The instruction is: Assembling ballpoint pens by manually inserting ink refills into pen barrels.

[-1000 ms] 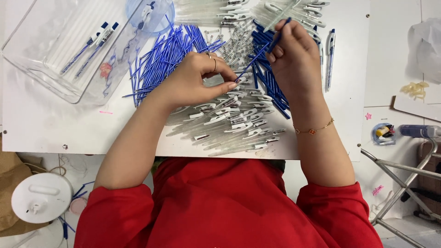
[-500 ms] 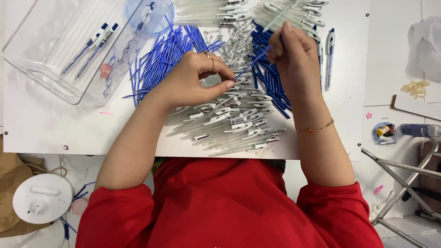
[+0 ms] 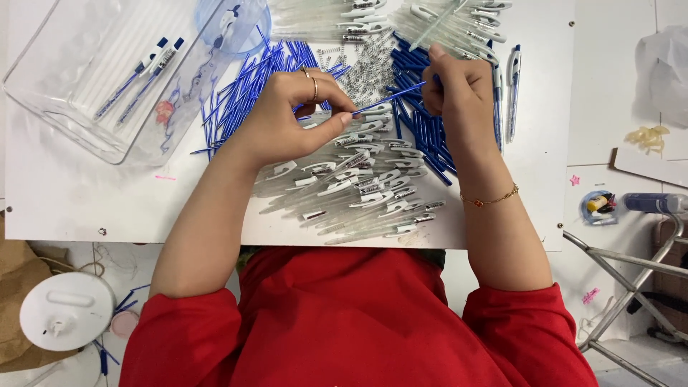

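Head view: your left hand (image 3: 290, 118) pinched one end of a blue refill (image 3: 387, 99) at its fingertips, your right hand (image 3: 459, 86) clenched on the other end, the refill spanning between them just above the clear pen barrels (image 3: 358, 190). A steady, level refill and a firm tip grip looked right for threading.

Clear plastic box (image 3: 86, 86) sat left of my left hand (image 3: 290, 118), two finished pens inside. Brown paper bag (image 3: 18, 287) lay below-left. No labels, signs, screens.
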